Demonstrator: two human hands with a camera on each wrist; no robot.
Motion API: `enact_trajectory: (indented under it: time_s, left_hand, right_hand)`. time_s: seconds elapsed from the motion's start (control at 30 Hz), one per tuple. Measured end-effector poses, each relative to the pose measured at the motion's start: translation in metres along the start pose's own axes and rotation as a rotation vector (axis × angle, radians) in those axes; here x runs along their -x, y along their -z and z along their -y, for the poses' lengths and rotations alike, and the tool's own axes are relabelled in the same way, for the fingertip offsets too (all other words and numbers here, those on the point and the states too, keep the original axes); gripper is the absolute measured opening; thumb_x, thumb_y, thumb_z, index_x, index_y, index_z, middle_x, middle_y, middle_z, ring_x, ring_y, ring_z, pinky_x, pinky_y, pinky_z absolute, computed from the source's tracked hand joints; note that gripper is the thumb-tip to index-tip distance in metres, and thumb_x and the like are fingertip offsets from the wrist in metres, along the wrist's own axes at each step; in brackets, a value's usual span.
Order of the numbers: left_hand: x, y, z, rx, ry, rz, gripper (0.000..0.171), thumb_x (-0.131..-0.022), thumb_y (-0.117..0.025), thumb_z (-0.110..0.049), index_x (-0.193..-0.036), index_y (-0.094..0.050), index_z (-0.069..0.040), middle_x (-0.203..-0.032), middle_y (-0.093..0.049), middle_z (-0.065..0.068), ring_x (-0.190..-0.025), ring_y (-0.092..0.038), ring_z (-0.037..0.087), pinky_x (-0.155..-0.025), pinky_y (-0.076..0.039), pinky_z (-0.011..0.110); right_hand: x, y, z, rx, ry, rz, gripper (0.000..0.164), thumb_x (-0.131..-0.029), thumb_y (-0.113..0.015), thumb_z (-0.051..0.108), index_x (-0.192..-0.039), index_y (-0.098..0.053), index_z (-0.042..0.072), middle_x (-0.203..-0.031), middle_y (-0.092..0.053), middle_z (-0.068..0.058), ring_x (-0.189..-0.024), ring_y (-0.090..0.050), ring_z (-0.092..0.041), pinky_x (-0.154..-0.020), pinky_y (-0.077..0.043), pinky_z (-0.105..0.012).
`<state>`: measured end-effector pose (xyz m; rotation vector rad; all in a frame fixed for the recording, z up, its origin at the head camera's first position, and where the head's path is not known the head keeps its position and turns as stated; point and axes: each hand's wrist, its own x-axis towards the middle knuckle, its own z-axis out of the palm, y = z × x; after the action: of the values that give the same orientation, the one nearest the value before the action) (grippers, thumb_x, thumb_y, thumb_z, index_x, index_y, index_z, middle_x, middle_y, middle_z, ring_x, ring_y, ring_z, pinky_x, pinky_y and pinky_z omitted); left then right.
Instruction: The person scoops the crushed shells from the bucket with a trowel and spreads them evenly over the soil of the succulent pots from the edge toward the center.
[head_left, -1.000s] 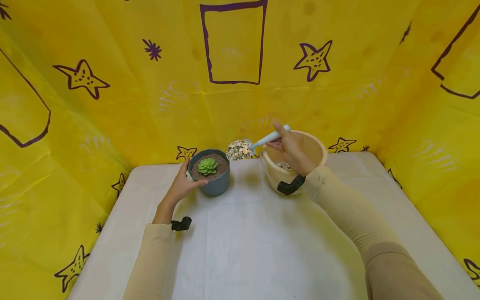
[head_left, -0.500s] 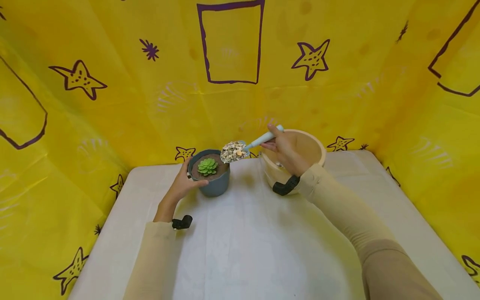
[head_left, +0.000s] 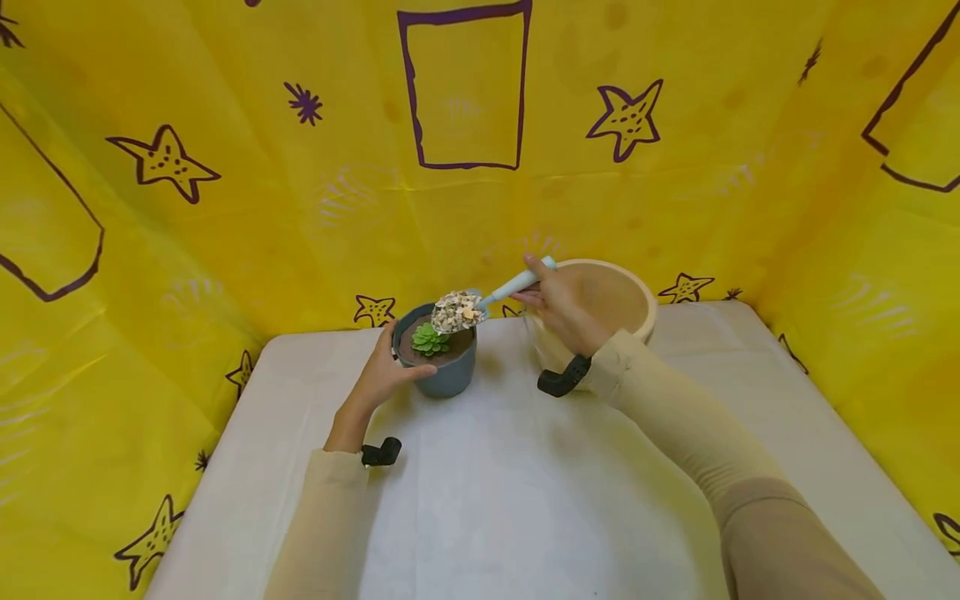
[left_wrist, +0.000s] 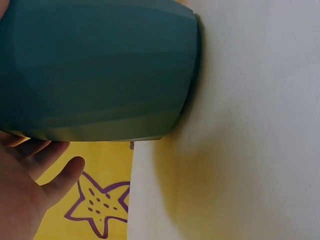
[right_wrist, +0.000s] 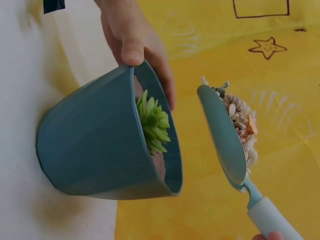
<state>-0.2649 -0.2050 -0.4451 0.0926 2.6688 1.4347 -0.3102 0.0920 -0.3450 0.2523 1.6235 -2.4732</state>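
A blue-grey flower pot (head_left: 448, 380) stands on the table, with a green succulent (head_left: 429, 342) set in brown soil. My left hand (head_left: 381, 375) grips the pot's left side, its thumb at the near rim in the right wrist view. My right hand (head_left: 561, 310) holds the pale blue handle of a trowel (right_wrist: 222, 131). Heaped on the trowel's blade are small shells and pebbles (head_left: 456, 313), over the pot's right rim in the head view. The right wrist view shows the blade apart from the rim. Much of the right hand is outside that view.
Just right of the trowel stands a large cream bucket (head_left: 618, 292), partly covered by my right hand and wrist. The table has a white cloth (head_left: 480, 500). Yellow fabric with purple drawings (head_left: 480, 208) rises close behind the pot and bucket, and at both sides.
The loaded trowel has moved left from beside the bucket to above the pot's rim. Left hand and pot have shifted slightly right, toward it.
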Motion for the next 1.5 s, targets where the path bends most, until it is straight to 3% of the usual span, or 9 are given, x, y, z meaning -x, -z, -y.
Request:
enact_trajectory:
  time_s: [0.4, 0.87, 1.23, 1.5]
  left_hand:
    - [0.004, -0.004, -0.004, -0.063, -0.049, -0.016, 0.123, -0.073, -0.081, -0.051, -0.158, 0.001, -0.017, -0.164, -0.002, 0.015, -0.150, -0.011, 0.040, -0.116, -0.020, 0.063]
    - [-0.002, -0.004, -0.006, -0.002, -0.062, -0.007, 0.121, -0.073, -0.083, -0.048, -0.158, -0.002, -0.018, -0.165, -0.005, 0.014, -0.151, -0.010, 0.037, -0.118, -0.018, 0.061]
    - [-0.001, -0.008, -0.004, 0.013, -0.054, -0.002, 0.120, -0.073, -0.083, -0.045, -0.158, -0.003, -0.017, -0.164, -0.006, 0.014, -0.151, -0.010, 0.037, -0.118, -0.017, 0.061]
    - [-0.002, -0.010, -0.003, 0.018, -0.057, -0.008, 0.120, -0.073, -0.084, -0.044, -0.158, -0.004, -0.016, -0.164, -0.009, 0.014, -0.151, -0.012, 0.036, -0.119, -0.017, 0.059]
  right_hand:
    - [-0.001, -0.014, -0.008, -0.014, 0.070, -0.093, 0.026, -0.094, -0.064, 0.027, -0.094, -0.058, 0.002, -0.063, -0.063, -0.008, -0.059, -0.068, -0.017, -0.062, -0.059, -0.026]
    - [-0.006, -0.028, -0.012, 0.052, 0.073, -0.195, 0.022, -0.092, -0.068, 0.024, -0.091, -0.057, 0.004, -0.061, -0.063, -0.006, -0.054, -0.068, -0.015, -0.054, -0.058, -0.027]
    - [-0.003, -0.034, -0.017, 0.137, 0.137, -0.240, 0.029, -0.087, -0.075, 0.026, -0.093, -0.062, 0.001, -0.060, -0.063, -0.005, -0.050, -0.067, -0.014, -0.048, -0.056, -0.026]
    - [-0.002, -0.033, -0.018, 0.161, 0.119, -0.254, 0.029, -0.086, -0.075, 0.029, -0.093, -0.064, 0.002, -0.063, -0.064, -0.005, -0.052, -0.067, -0.014, -0.059, -0.059, -0.034]
